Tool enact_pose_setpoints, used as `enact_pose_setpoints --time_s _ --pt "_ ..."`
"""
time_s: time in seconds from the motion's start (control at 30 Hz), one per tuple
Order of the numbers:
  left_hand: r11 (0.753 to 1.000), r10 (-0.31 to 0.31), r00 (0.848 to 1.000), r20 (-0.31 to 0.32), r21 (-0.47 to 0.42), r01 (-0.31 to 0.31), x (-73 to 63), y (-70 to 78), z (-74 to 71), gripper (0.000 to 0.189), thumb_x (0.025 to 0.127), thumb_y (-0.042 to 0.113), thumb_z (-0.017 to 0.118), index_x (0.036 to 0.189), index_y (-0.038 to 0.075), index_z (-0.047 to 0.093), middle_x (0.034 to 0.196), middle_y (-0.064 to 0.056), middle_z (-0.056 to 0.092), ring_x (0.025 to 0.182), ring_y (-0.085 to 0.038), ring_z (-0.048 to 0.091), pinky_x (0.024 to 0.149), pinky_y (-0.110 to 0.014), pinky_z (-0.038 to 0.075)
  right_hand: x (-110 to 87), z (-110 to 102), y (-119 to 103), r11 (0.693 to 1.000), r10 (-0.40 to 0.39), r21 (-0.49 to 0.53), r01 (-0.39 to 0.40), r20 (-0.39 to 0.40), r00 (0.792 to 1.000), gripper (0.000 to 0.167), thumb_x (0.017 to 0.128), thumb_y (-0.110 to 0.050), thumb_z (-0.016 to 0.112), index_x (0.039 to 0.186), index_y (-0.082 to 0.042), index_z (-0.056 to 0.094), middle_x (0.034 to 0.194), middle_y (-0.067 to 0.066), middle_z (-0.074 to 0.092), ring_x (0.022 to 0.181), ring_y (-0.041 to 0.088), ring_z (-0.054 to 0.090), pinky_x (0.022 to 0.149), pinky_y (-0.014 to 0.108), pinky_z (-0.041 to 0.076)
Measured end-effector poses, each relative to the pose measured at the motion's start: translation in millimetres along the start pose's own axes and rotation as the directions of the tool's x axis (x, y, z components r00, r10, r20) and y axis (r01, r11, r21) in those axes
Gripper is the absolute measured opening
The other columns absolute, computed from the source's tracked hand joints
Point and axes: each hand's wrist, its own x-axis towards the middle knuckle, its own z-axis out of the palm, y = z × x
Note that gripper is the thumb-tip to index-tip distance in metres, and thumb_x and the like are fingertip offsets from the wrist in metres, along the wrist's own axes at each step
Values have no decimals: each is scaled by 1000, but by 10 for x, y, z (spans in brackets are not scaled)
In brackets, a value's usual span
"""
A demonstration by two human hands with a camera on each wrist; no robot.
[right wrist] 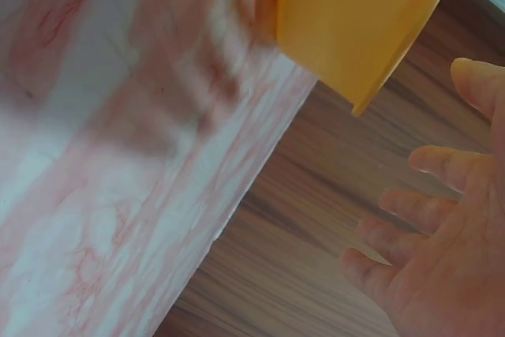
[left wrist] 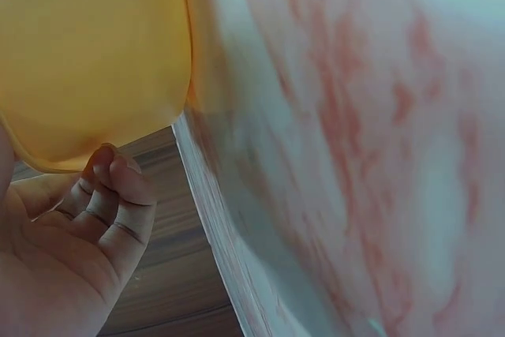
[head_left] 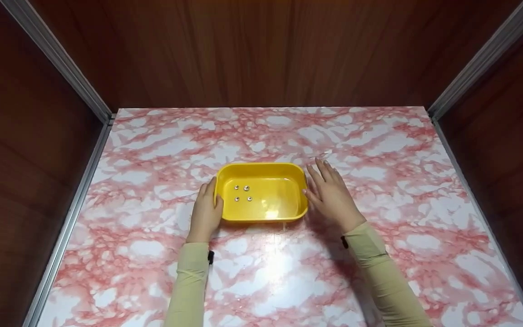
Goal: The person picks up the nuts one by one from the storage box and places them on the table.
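You're gripping the tray (head_left: 261,170) by its left end with your left hand (head_left: 205,212), the long axis running crosswise toward your right hand (head_left: 335,199), hovering fingers-spread, seemingly just clear.

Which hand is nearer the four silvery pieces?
Left: left hand grips the yellow tray at its left end, near the silvery pieces; right hand is by the right end, farther away.

Yellow tray (head_left: 273,193) (four shiny bits (head_left: 246,188) inside), left hand (head_left: 205,211) gripping one end, right hand (head_left: 335,197) near the other
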Motion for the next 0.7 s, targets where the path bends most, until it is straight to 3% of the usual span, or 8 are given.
enact_pose_setpoints --time_s 0.3,0.7 --pt "1000 -5 1000 7 6 5 -7 -4 3 52 95 8 52 145 2 38 130 -15 48 117 -28 51 103 -42 39 49 5 -68 1000 14 0 -14 33 999 68 95 -41 55 150 -9 31 155 18 20 142 35 14 112 51 16" --pt "1000 -5 1000 8 8 5 -7 -3 6 52 95 8 51 146 3 38 130 -15 48 116 -28 51 102 -42 39 63 31 -111 1000 -13 9 13 18 1000 66 94 -41 56 148 -7 36 154 19 22 141 36 17 112 52 17"
